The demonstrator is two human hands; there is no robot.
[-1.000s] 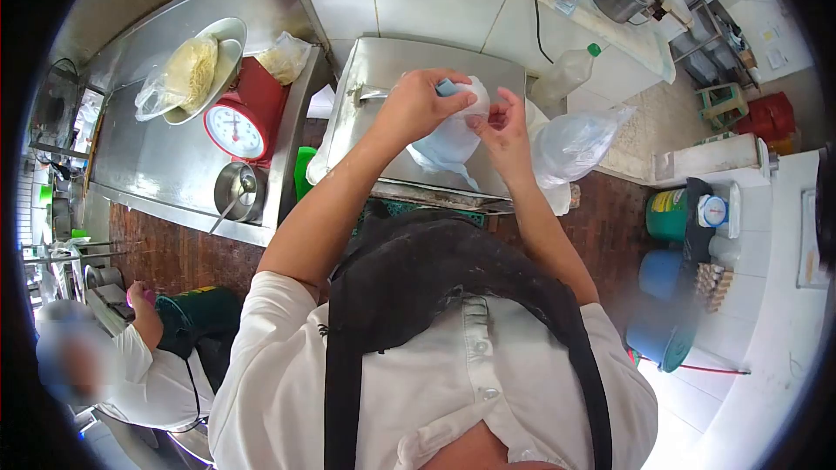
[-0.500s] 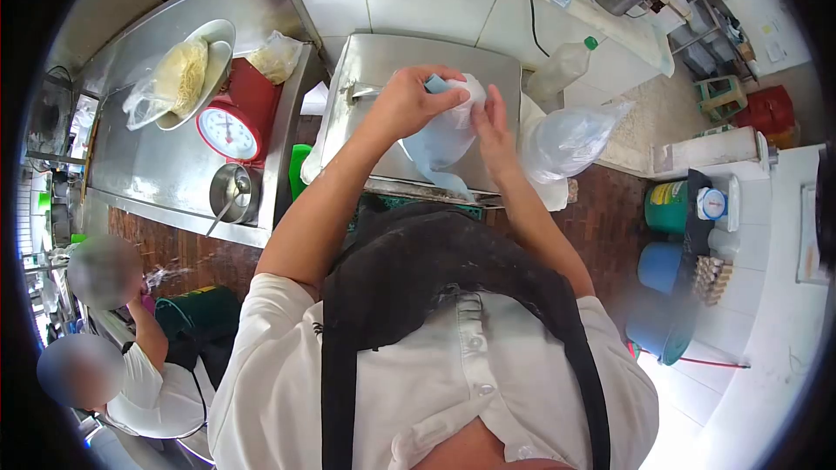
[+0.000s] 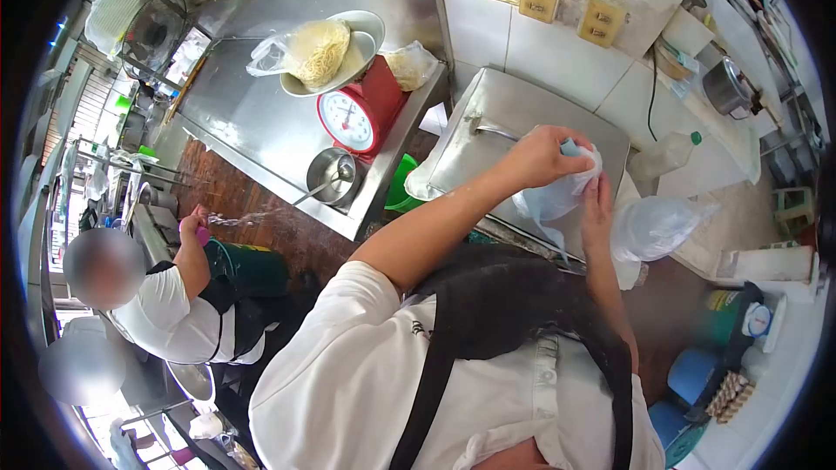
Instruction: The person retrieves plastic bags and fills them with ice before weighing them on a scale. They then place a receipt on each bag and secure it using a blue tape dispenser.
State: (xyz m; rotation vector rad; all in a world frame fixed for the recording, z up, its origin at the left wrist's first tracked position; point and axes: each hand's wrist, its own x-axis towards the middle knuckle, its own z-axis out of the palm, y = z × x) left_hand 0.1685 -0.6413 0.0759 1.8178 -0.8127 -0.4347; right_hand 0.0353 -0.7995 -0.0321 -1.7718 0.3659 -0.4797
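Note:
My left hand (image 3: 550,159) is closed, gripping the bunched top of a thin, pale plastic bag (image 3: 557,198). A light-blue piece (image 3: 570,148) shows beside its fingers; I cannot make out what it is. Against the other side of the whitish bunch, my right hand (image 3: 597,209) has its fingers pressed to the bag. The lower part of the bag hangs loosely above a stainless-steel lid (image 3: 514,113) with a bar handle. Just right of my right hand lies a puffed-up clear plastic bag (image 3: 657,226).
To the left, a red dial scale (image 3: 357,117) on the steel counter (image 3: 252,113) carries bowls and bagged noodles (image 3: 318,54). Beside it is a pot (image 3: 334,176) with a ladle. A green-capped bottle (image 3: 666,157) stands at right. A co-worker (image 3: 174,305) is at lower left.
My view has turned left, so the counter, scale and lid appear further right. Both hands stay on the bag, with the right hand's fingers closer against it.

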